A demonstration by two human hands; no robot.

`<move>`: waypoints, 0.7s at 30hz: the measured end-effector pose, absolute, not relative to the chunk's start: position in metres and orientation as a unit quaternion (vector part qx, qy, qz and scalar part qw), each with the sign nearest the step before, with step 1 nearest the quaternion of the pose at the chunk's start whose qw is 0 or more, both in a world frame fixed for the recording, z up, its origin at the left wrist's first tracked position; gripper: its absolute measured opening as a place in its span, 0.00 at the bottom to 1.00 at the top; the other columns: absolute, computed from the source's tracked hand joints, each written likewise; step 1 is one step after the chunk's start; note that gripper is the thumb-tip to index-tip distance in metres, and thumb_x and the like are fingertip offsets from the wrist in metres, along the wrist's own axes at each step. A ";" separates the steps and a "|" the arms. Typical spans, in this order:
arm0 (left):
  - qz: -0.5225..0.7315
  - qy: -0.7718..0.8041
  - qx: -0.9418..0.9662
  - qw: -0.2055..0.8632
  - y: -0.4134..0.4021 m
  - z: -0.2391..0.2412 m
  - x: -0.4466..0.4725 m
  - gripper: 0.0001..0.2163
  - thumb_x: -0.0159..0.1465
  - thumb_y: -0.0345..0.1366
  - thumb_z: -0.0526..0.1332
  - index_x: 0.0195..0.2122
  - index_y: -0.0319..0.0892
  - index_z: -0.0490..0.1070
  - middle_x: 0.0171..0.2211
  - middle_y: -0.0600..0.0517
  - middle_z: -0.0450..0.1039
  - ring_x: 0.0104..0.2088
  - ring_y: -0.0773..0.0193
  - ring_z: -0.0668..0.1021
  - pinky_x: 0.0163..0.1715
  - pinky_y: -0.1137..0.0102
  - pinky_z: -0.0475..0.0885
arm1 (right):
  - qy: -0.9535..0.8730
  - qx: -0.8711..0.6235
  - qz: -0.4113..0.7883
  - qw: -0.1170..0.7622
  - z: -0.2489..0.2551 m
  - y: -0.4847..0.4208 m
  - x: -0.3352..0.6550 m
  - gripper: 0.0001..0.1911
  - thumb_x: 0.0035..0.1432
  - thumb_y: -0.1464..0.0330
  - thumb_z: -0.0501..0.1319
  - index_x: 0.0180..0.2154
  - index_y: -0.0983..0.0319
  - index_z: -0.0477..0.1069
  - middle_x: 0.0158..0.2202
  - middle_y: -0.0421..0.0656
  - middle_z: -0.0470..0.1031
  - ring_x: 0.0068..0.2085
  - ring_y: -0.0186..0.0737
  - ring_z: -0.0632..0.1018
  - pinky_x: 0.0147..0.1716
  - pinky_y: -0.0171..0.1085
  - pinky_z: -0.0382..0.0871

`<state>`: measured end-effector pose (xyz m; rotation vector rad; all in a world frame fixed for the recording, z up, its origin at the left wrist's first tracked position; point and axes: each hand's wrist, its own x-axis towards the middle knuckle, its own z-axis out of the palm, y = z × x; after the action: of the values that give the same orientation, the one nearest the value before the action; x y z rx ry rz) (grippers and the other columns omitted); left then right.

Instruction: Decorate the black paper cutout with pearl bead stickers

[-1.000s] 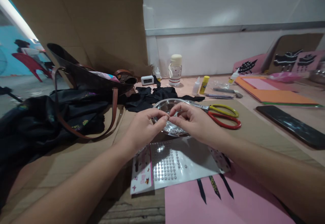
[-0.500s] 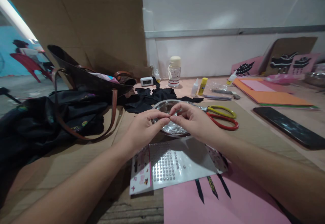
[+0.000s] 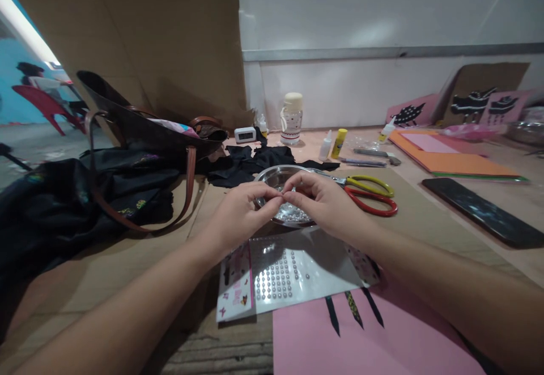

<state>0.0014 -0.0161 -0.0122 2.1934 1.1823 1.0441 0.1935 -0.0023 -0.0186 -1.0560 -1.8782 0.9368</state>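
Above a round metal bowl (image 3: 272, 172), my left hand (image 3: 246, 211) and my right hand (image 3: 317, 196) meet at the fingertips. Both pinch thumb against forefinger; whatever sits between them is too small to make out. Small shiny beads (image 3: 293, 214) lie in the bowl, partly hidden by my hands. Just below is a sheet of stick-on pearls (image 3: 276, 278) in rows, with bare gaps on its right part. It overlaps a pink paper (image 3: 323, 346) bearing dark pointed strips (image 3: 354, 310). Scissors (image 3: 369, 194) with one yellow and one red handle lie beside the bowl.
Black fabric scraps (image 3: 250, 162) lie behind the bowl, and a dark handbag (image 3: 157, 131) stands left. A flask (image 3: 292, 119), a glue stick (image 3: 339, 143) and a glue bottle (image 3: 326, 146) stand at the back. To the right are a phone (image 3: 484, 211) and orange card (image 3: 459, 160).
The view has shifted very slightly. My hands keep the same pinched pose over the bowl, and nothing else has visibly moved.
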 end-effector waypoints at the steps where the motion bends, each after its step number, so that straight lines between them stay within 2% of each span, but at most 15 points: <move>1: 0.375 0.430 0.792 0.216 -0.016 -0.012 0.002 0.07 0.64 0.34 0.61 0.31 0.40 0.78 0.29 0.55 0.79 0.31 0.67 0.77 0.35 0.73 0.68 | -0.740 -0.415 0.364 0.383 -0.018 -0.002 0.194 0.07 0.60 0.62 0.62 0.35 0.59 0.71 0.30 0.37 0.70 0.29 0.34 0.68 0.28 0.36 0.59; 6: 0.382 0.430 0.790 0.212 -0.017 -0.013 0.001 0.08 0.63 0.34 0.59 0.30 0.41 0.77 0.30 0.55 0.78 0.32 0.67 0.76 0.36 0.73 0.68 | -0.747 -0.414 0.360 0.375 -0.019 -0.004 0.194 0.07 0.61 0.62 0.60 0.36 0.59 0.72 0.32 0.38 0.71 0.31 0.35 0.69 0.31 0.37 0.61; 21: 0.380 0.431 0.785 0.230 -0.015 -0.014 -0.002 0.08 0.63 0.33 0.57 0.30 0.42 0.75 0.32 0.54 0.78 0.33 0.64 0.76 0.39 0.70 0.70 | -0.746 -0.420 0.378 0.352 -0.017 -0.005 0.194 0.08 0.62 0.61 0.61 0.38 0.58 0.72 0.29 0.37 0.69 0.27 0.33 0.66 0.26 0.35 0.57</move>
<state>-0.0019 -0.0147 -0.0136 2.1598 1.1870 1.0463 0.1945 -0.0047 -0.0174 -1.0871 -1.9304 0.9771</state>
